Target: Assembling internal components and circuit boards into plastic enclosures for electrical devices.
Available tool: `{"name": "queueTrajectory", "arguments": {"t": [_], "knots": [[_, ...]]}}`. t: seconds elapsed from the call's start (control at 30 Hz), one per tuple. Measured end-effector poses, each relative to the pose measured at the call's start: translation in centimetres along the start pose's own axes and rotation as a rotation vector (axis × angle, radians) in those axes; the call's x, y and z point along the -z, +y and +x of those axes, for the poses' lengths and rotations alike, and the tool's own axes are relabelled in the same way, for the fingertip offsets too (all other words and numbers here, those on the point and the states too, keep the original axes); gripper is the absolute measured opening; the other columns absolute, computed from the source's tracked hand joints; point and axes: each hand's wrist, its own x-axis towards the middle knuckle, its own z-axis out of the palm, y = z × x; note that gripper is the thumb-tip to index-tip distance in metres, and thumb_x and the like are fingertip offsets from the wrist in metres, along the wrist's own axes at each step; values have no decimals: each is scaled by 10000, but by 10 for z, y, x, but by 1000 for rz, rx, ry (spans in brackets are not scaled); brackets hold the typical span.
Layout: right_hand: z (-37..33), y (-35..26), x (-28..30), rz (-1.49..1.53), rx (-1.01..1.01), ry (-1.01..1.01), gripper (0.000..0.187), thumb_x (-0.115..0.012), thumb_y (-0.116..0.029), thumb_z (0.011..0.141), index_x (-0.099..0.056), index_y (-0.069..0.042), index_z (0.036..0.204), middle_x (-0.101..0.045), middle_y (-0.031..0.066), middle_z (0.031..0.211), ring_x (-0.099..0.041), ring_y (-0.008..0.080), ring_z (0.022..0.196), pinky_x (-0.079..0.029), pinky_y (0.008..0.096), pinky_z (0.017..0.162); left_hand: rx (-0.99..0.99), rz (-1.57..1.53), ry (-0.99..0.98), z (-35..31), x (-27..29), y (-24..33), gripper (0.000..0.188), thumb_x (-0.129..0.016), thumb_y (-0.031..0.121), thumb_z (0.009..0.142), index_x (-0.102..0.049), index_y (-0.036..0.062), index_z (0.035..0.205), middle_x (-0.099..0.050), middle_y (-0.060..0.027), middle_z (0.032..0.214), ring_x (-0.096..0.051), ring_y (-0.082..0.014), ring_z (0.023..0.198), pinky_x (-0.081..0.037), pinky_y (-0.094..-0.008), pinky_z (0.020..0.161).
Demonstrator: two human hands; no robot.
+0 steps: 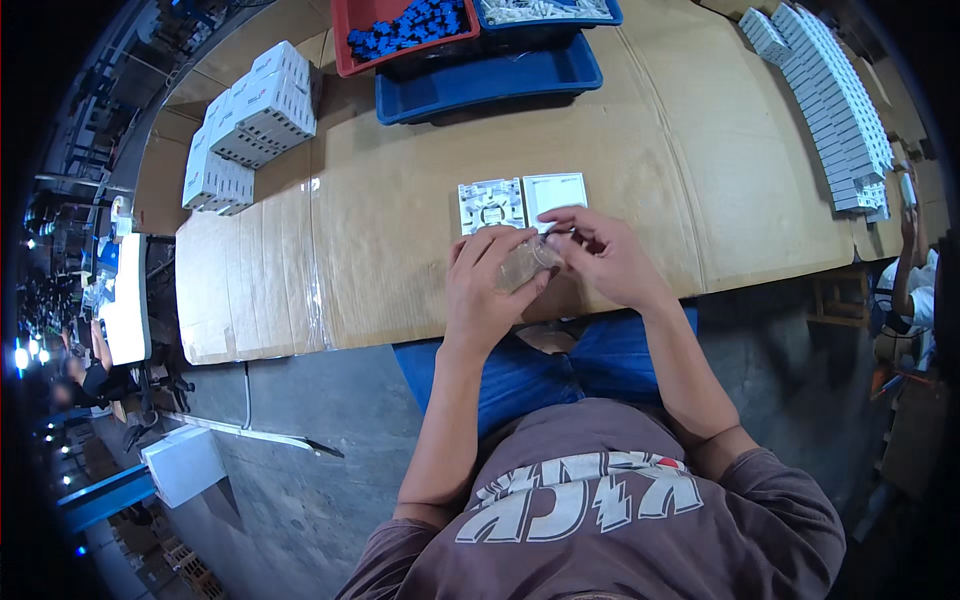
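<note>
One small, translucent plastic item (524, 264), apparently a crinkled pouch, lies between the hands, just above the near edge of a brown cardboard-covered table (400, 170). The left hand (482, 285) curls around it, thumb below and fingers above, and supports its body. The right hand (612, 262) is partly bent, thumb and index finger drawn close together at the item's right end; whether their tips pinch it or only touch it cannot be told. Just beyond the fingers lie an open-faced white square plastic housing (490, 205) and, beside it on the right, a plain-faced white square plastic plate (556, 190).

Sound handling, as judged from this posture, rests on three points. The left grip is best firm but light, since thin plastic probably creases and slips under hard squeezing. The right fingertips work best at the very end, pulling little by little. Both hands are best held low over the table, so that anything small that drops lands on the cardboard rather than the floor.
</note>
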Motion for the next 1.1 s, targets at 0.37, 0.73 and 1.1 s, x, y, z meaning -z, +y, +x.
{"name": "queueTrajectory", "arguments": {"t": [0.37,0.73,1.1], "knots": [[1,8,4,130,203,-166,398,-548,-312,1101,-708,28,1231,-614,126,1439,-645,201,1160,-544,341,952,13,-26,-1,4,-4,7,491,-895,195,730,-721,109,1181,-718,-31,1095,-668,-233,1049,-437,-393,962],[8,24,-3,25,194,-320,390,-544,-328,1100,-734,8,1157,-549,164,1519,-547,289,1355,-437,396,1127,179,-397,-66,-6,-19,-3,465,-793,-36,767,-701,45,1216,-717,-98,1144,-674,-244,1121,-502,-350,1009],[31,-20,8,-200,45,-421,339,-524,-242,1097,-764,-4,1069,-587,157,1496,-570,310,1351,-463,416,1114,630,-1067,-95,-12,-28,-18,296,-708,32,980,-689,-17,1272,-724,-41,1125,-645,-82,1028,-517,-259,896]]}}
